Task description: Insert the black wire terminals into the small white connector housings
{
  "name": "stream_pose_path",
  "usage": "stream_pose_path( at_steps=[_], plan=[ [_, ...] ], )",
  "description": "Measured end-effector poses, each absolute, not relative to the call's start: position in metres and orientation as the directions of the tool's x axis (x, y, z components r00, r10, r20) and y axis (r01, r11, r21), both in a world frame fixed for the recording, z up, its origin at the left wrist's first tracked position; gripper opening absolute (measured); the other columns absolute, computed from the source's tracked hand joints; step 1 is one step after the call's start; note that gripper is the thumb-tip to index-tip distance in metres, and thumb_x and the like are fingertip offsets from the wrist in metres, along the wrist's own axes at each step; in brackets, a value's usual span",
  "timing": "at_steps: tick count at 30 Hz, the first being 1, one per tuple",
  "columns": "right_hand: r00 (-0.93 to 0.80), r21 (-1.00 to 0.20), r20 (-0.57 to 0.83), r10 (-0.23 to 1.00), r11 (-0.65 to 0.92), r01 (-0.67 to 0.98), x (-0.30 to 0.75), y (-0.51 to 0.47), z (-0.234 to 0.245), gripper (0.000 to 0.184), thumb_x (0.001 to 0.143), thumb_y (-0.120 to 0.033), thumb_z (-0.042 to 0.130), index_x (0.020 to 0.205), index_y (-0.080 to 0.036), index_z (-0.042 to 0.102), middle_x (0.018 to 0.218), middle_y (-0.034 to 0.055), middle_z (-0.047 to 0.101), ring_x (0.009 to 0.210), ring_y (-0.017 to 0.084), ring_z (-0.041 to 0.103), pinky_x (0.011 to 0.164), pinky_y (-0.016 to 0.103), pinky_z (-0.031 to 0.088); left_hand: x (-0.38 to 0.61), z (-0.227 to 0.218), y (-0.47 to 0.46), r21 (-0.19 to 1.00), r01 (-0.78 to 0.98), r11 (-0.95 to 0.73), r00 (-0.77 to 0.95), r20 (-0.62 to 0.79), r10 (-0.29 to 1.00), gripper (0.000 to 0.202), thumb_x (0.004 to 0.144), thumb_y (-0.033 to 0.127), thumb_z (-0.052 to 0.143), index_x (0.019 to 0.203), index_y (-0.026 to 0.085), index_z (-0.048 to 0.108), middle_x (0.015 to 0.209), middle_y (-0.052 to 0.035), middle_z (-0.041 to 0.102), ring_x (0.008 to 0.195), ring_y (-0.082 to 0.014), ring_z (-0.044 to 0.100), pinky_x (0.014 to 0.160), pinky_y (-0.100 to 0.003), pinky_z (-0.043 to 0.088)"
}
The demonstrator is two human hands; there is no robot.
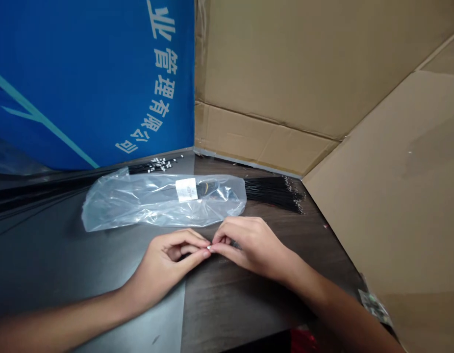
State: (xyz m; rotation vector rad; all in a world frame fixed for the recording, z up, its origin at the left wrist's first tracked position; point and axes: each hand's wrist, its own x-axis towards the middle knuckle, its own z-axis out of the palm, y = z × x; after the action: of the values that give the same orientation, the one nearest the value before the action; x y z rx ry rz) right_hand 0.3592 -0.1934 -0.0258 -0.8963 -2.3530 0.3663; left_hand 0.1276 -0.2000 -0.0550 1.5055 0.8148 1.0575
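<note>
Fingertip to fingertip, my two hands meet over the table, just in front of a clear plastic bag. My left hand (163,260) is closed in a pinch on a tiny white connector (209,248). My right hand (254,245) is closed too, its thumb and forefinger pinched against the connector's right side. Whatever lies inside those right fingers is hidden. Behind the hands, the clear plastic bag (149,208) bears a white label (186,190). A bundle of thin black wires (269,191) sticks out of its right end, with small bright tips.
At the back left lie long black wires (46,189) with a cluster of white connectors (161,164) at their ends. A blue printed panel (83,73) and cardboard walls (286,59) close off the back and right. A small clear packet (374,304) sits by the right edge.
</note>
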Motion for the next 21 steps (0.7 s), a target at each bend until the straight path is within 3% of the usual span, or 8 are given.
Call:
stream_pose_path(
  at_steps=[3, 5, 7, 9, 13, 17, 21],
  plan=[
    [-0.584, -0.558, 0.350, 0.733, 0.664, 0.498, 0.363, -0.192, -0.021, 0.030, 0.096, -0.044, 0.075, 0.088, -0.016, 0.073, 0.083, -0.0016, 0.071, 0.073, 0.004, 0.063, 0.070, 0.017, 0.046, 0.126, -0.059, -0.199, 0.994, -0.031, -0.105, 0.425, 0.108, 0.899, 0.012, 0.088, 0.028, 0.085, 0.085, 0.017, 0.082, 0.088, -0.0089, 0.079, 0.080, -0.0140, 0.076, 0.074, -0.014, 0.059],
    [-0.525, -0.576, 0.272, 0.806, 0.574, 0.582, 0.373, -0.186, -0.012, 0.033, 0.093, -0.050, 0.077, 0.086, -0.018, 0.075, 0.083, -0.0017, 0.072, 0.074, 0.004, 0.063, 0.071, 0.017, 0.048, 0.125, -0.060, -0.198, 0.998, -0.021, -0.056, 0.449, 0.059, 0.892, 0.017, 0.089, 0.032, 0.085, 0.088, 0.015, 0.080, 0.090, -0.0101, 0.079, 0.081, -0.0145, 0.076, 0.075, -0.015, 0.059],
    [-0.275, -0.513, 0.257, 0.926, 0.373, 0.773, 0.393, -0.173, -0.001, 0.037, 0.097, -0.053, 0.070, 0.086, -0.019, 0.077, 0.086, 0.0007, 0.074, 0.073, 0.007, 0.062, 0.072, 0.021, 0.049, 0.126, -0.059, -0.196, 0.998, -0.018, -0.058, 0.454, 0.060, 0.889, 0.021, 0.090, 0.034, 0.084, 0.087, 0.014, 0.077, 0.089, -0.0111, 0.077, 0.079, -0.0147, 0.074, 0.074, -0.017, 0.059],
    [0.003, -0.448, 0.294, 0.956, 0.135, 0.884, 0.425, -0.157, 0.008, 0.036, 0.104, -0.044, 0.059, 0.100, -0.015, 0.078, 0.099, 0.0079, 0.077, 0.082, 0.013, 0.064, 0.082, 0.028, 0.049, 0.127, -0.057, -0.195, 0.996, -0.016, -0.084, 0.458, 0.081, 0.885, 0.023, 0.090, 0.033, 0.082, 0.083, 0.013, 0.073, 0.083, -0.0101, 0.075, 0.073, -0.0128, 0.070, 0.069, -0.017, 0.057],
    [0.322, -0.291, 0.121, 0.939, -0.276, 0.916, 0.495, -0.130, 0.008, 0.022, 0.092, -0.011, 0.063, 0.106, -0.011, 0.080, 0.107, 0.0154, 0.077, 0.091, 0.019, 0.068, 0.089, 0.033, 0.049, 0.129, -0.054, -0.196, 0.993, -0.003, -0.118, 0.497, 0.104, 0.861, 0.025, 0.091, 0.033, 0.079, 0.081, 0.013, 0.069, 0.080, -0.0083, 0.070, 0.069, -0.0108, 0.063, 0.066, -0.017, 0.053],
    [0.340, -0.212, -0.091, 0.936, -0.352, 0.912, 0.528, -0.119, 0.001, 0.020, 0.086, -0.009, 0.076, 0.106, -0.013, 0.078, 0.101, 0.0067, 0.076, 0.090, 0.014, 0.067, 0.092, 0.030, 0.053, 0.127, -0.056, -0.197, 0.989, 0.036, -0.141, 0.515, 0.102, 0.851, 0.026, 0.092, 0.035, 0.077, 0.083, 0.013, 0.069, 0.082, -0.0090, 0.069, 0.072, -0.0123, 0.064, 0.068, -0.020, 0.054],
    [0.330, -0.201, -0.167, 0.929, -0.360, 0.911, 0.529, -0.119, 0.002, 0.014, 0.090, -0.011, 0.075, 0.104, -0.011, 0.076, 0.094, 0.0038, 0.073, 0.085, 0.011, 0.064, 0.093, 0.029, 0.054, 0.126, -0.058, -0.197, 0.989, 0.076, -0.124, 0.519, 0.067, 0.852, 0.028, 0.094, 0.038, 0.075, 0.085, 0.013, 0.068, 0.083, -0.0091, 0.068, 0.073, -0.0129, 0.063, 0.069, -0.021, 0.053]
  ],
)
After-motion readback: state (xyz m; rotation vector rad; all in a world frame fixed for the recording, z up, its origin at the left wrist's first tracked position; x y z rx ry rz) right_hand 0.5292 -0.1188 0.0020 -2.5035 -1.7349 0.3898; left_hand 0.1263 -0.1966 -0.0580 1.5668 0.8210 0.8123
